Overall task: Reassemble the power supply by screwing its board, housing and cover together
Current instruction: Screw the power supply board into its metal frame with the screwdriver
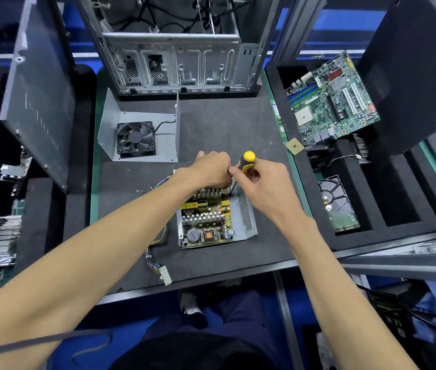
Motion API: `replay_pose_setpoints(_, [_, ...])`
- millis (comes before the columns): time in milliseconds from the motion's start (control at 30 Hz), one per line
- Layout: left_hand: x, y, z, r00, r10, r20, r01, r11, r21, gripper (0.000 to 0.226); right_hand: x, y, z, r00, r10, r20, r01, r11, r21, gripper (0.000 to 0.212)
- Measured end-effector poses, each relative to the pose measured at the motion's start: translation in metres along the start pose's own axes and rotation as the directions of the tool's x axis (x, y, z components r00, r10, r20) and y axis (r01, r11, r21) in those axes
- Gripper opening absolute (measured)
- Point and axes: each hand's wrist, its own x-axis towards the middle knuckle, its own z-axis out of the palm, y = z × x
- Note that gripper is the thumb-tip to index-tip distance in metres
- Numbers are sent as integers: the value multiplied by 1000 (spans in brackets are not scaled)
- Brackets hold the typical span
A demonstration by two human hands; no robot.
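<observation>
The power supply board [206, 222] lies in its grey metal housing [247, 217] on the dark mat. My right hand [263, 180] grips a yellow-and-black screwdriver [246, 161], held upright with its shaft going down at the board's far right corner. My left hand [211, 169] is curled over the far end of the board, its fingers at the screwdriver shaft; what they pinch is hidden. The cover [142, 129], a bent grey sheet with a black fan, lies apart at the back left. Two loose screws [145, 189] lie left of the housing.
An open computer case [174, 49] stands at the back. A cable bundle with a white connector [165, 275] trails off the housing toward the front edge. A foam tray on the right holds a motherboard [331, 100], a CPU [294, 146] and a hard drive [338, 204].
</observation>
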Motion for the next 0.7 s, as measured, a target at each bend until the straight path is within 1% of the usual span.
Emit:
replay_pose_setpoints(67, [-4, -1, -5, 999, 34, 22, -33, 999, -25, 25, 1, 1, 2, 1000, -23, -15, 23, 1000, -14, 39])
replay_pose_setpoints(133, [-11, -1, -17, 993, 105, 57, -101, 992, -70, 24, 2, 3, 3, 998, -60, -37, 59, 998, -31, 38])
replay_pose_setpoints(167, [-15, -3, -25, 988, 139, 67, -133, 987, -85, 20, 3, 3, 3, 996, -73, -48, 71, 997, -37, 37])
replay_pose_setpoints(200, [-19, -4, -32, 985, 162, 58, -156, 983, -98, 20, 4, 3, 3, 996, -76, -53, 74, 997, -38, 36])
replay_pose_setpoints(267, [-28, -8, -48, 985, 167, -35, -170, 974, -150, 36, 5, 3, 2, 997, -67, -44, 66, 998, -15, 39])
replay_pose_setpoints(300, [-33, -9, -55, 979, 161, -122, -182, 964, -192, 35, 6, 3, 2, 998, -57, -32, 57, 998, 8, 43])
replay_pose_setpoints(367, [-44, -4, -66, 944, 146, -297, -225, 942, -251, 18, 6, 3, 5, 999, -43, 3, 42, 999, 26, 47])
replay_pose_setpoints(400, [-50, 1, -70, 929, 153, -337, -247, 934, -257, 25, 6, 2, 6, 999, -31, 25, 31, 999, 22, 46])
replay_pose_setpoints(433, [-56, 7, -72, 924, 182, -337, -269, 934, -234, 38, 7, 1, 7, 999, -17, 43, 16, 1000, 17, 43])
replay_pose_setpoints(467, [-62, 13, -74, 922, 220, -319, -287, 941, -179, 44, 9, 0, 7, 999, -2, 54, 1, 1000, 11, 41])
replay_pose_setpoints(500, [-66, 18, -74, 914, 265, -306, -312, 943, -116, 43, 11, -2, 6, 998, 5, 59, -5, 1000, -4, 41])
replay_pose_setpoints(567, [-71, 24, -75, 906, 324, -271, -342, 939, -20, 29, 13, -6, 4, 998, 12, 60, -10, 999, -32, 42])
replay_pose_setpoints(600, [-72, 26, -78, 904, 340, -259, -354, 935, -9, 22, 13, -7, 3, 998, 19, 64, -18, 1000, -24, 39])
replay_pose_setpoints(667, [-73, 27, -83, 899, 386, -206, -387, 921, 33, 11, 8, -6, -1, 996, 19, 83, -22, 999, 31, 32])
replay_pose_setpoints(700, [-73, 26, -86, 897, 411, -160, -407, 911, 59, 9, 5, -5, -3, 996, 2, 94, -8, 998, 59, 31])
